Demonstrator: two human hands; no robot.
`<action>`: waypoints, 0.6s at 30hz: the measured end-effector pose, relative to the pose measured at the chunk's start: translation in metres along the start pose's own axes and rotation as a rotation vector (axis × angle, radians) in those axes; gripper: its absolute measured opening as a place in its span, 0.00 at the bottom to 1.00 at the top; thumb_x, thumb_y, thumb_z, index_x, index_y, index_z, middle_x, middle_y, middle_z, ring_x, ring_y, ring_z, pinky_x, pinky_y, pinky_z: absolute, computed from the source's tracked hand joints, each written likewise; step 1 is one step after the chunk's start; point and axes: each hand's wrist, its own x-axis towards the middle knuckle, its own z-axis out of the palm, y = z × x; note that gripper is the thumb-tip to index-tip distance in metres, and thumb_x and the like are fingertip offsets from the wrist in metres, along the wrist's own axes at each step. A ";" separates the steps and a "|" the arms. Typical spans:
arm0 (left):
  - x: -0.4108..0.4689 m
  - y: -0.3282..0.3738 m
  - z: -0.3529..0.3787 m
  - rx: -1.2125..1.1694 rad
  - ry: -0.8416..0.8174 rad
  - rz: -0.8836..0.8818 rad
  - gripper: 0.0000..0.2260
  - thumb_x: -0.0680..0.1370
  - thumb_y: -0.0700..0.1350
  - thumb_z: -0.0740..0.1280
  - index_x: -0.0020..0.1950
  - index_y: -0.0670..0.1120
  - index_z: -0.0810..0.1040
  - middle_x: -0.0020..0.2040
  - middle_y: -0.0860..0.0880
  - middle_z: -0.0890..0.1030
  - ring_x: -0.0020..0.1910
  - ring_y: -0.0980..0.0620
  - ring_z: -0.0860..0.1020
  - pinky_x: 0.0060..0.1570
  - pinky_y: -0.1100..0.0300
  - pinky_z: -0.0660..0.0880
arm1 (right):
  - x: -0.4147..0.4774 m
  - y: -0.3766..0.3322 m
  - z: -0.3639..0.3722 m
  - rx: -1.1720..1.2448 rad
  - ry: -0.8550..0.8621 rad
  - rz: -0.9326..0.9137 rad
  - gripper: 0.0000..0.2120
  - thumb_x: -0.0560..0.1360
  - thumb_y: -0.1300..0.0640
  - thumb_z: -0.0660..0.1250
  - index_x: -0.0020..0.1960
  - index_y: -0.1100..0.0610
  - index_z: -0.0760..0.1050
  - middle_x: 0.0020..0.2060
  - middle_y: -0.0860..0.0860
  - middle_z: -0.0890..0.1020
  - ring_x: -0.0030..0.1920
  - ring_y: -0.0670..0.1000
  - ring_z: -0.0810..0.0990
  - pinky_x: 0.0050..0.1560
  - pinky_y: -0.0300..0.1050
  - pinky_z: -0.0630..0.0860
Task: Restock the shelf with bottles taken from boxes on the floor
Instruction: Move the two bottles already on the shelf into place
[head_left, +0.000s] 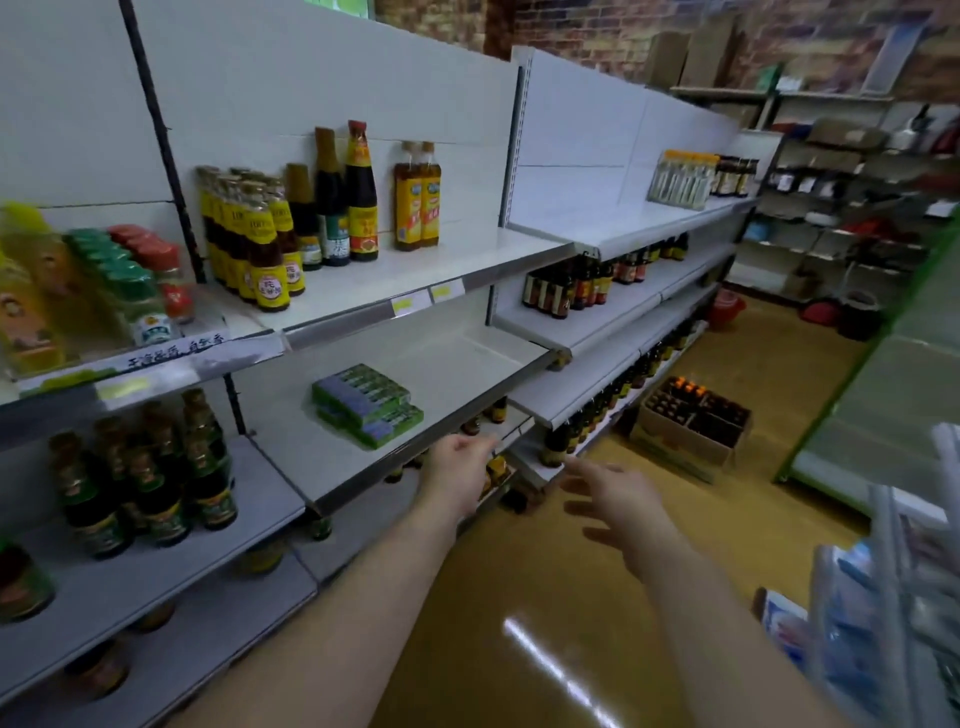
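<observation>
Hands both empty: left hand (457, 467) is stretched out by the front edge of the middle shelf (457, 358), fingers loose, gripping nothing. Right hand (618, 499) is spread over the floor, blurred. Cardboard box (675, 441) of dark bottles (691, 402) sits on the floor beside the shelving base, well ahead of both hands. Green packs (366, 402) lie flat on that shelf.

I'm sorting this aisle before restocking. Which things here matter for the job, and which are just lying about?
For the job:
box of bottles on the floor
shelf, mostly bare
left hand and right hand, both empty

Lying about:
green packs on that shelf
spice jars
red bucket down the aisle
</observation>
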 end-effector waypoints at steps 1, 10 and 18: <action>0.012 0.003 0.008 -0.005 -0.014 0.002 0.12 0.82 0.54 0.67 0.60 0.48 0.78 0.50 0.48 0.81 0.49 0.49 0.79 0.46 0.51 0.77 | 0.013 -0.004 -0.004 -0.010 0.012 -0.002 0.15 0.79 0.44 0.69 0.61 0.51 0.79 0.52 0.49 0.85 0.51 0.51 0.84 0.58 0.58 0.79; 0.165 0.059 0.039 -0.024 0.042 0.036 0.10 0.80 0.52 0.68 0.54 0.46 0.80 0.50 0.45 0.83 0.45 0.49 0.80 0.30 0.62 0.72 | 0.157 -0.079 0.012 -0.049 0.025 -0.018 0.11 0.80 0.45 0.69 0.53 0.52 0.82 0.48 0.50 0.86 0.50 0.54 0.85 0.56 0.57 0.81; 0.260 0.109 0.041 -0.016 0.076 0.107 0.10 0.80 0.54 0.68 0.53 0.48 0.79 0.51 0.48 0.82 0.50 0.47 0.81 0.45 0.51 0.78 | 0.255 -0.138 0.044 -0.019 -0.050 -0.067 0.10 0.80 0.47 0.69 0.56 0.53 0.80 0.51 0.51 0.85 0.51 0.55 0.85 0.52 0.53 0.83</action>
